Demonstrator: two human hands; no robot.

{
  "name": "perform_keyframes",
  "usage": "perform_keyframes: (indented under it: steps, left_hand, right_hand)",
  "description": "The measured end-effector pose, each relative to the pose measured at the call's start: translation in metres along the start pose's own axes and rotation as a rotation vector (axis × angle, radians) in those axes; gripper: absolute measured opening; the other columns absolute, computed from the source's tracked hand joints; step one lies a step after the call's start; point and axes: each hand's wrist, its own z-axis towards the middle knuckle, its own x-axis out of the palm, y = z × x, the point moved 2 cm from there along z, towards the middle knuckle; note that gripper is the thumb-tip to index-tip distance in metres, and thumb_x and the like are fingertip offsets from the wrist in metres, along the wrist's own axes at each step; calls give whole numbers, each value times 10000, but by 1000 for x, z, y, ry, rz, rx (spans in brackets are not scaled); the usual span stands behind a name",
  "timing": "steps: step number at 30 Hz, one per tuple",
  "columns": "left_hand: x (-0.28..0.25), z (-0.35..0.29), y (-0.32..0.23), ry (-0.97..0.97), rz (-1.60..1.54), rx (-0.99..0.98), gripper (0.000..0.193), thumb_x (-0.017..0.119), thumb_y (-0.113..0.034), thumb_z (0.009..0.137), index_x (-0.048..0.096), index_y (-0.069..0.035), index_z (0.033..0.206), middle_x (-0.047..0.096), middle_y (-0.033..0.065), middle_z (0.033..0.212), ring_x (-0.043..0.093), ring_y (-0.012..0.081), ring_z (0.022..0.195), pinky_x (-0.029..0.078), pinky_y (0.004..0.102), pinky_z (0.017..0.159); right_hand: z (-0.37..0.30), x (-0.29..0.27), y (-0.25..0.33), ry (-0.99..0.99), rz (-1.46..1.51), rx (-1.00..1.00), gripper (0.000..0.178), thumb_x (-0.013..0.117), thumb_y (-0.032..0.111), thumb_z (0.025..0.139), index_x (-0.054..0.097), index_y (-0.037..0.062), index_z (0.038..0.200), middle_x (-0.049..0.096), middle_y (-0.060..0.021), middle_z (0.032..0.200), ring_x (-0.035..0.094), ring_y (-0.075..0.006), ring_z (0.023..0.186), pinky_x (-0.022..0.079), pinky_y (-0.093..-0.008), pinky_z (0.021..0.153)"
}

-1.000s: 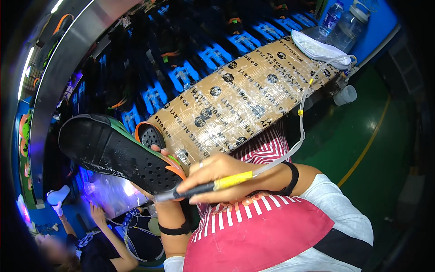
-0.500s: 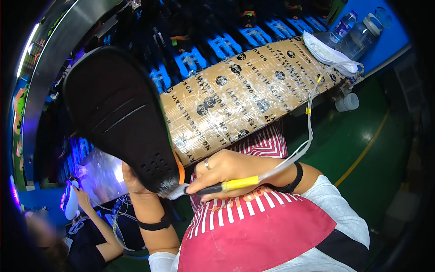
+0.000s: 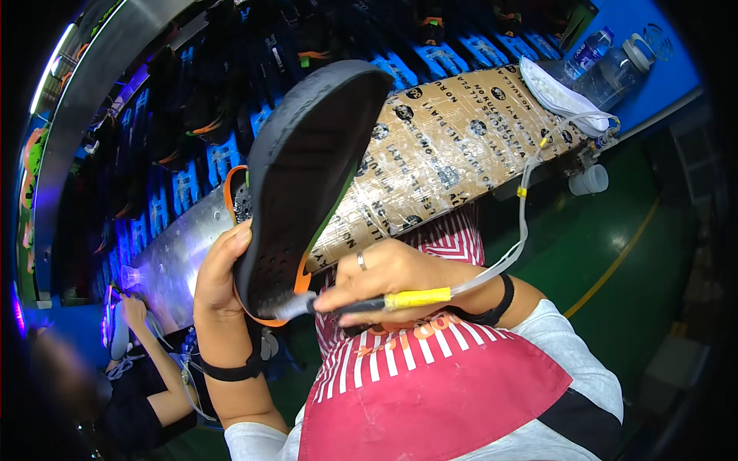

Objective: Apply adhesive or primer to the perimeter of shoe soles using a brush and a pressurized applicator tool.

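Tilted up in front of me is a large black shoe sole (image 3: 307, 165) with a slot-like relief, small holes at its near end, and orange and green edging. My left hand (image 3: 217, 276) grips its near end from the left side, thumb toward the orange edge. My right hand (image 3: 396, 273), with a ring on one finger, is closed round a brush (image 3: 369, 305) that has a black handle wrapped in yellow. Its pale bristles, blurred, meet the sole's near end by the orange rim. From the brush a clear tube (image 3: 503, 257) runs over my right wrist.
A tape-covered cardboard surface (image 3: 430, 146) lies beyond my hands. On it rest a white shoe-shaped piece (image 3: 565, 96) and, behind that, a bottle (image 3: 590, 52) and a clear jug (image 3: 619, 73). Blue racks (image 3: 438, 58) line the back. At left, another person's arm (image 3: 157, 353) is at work.
The sole has turned and swung right, now showing its side wall and more of the orange rim. My left hand shifted left and up; the brush stays at the near end.
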Motion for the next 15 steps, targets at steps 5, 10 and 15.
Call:
perform_keyframes:
  steps: [5, 10, 15]
  left_hand:
    - [13, 8, -11, 41, 99, -79, 461, 482, -193, 827, 456, 114, 1170, 582, 177, 1048, 596, 197, 905, 462, 273, 813]
    - [12, 10, -13, 56, 171, -178, 456, 504, -221, 852, 465, 101, 1173, 601, 162, 1007, 608, 176, 854, 481, 263, 765]
    - [16, 17, -10, 53, 201, -244, 431, 508, -222, 861, 489, 99, 1148, 620, 143, 948, 620, 159, 775, 497, 243, 704]
  right_hand:
    - [-7, 17, -14, 64, -61, -1, 283, 680, 59, 725, 636, 76, 1004, 555, -79, 703, 557, -215, 562, 444, -287, 507]
    - [-8, 8, -12, 128, 147, -16, 285, 676, 39, 726, 631, 54, 1007, 566, -89, 699, 566, -208, 569, 445, -291, 509]
    - [-9, 18, -21, -31, -84, 19, 300, 683, 47, 717, 631, 67, 1012, 559, -84, 710, 567, -190, 587, 449, -275, 516]
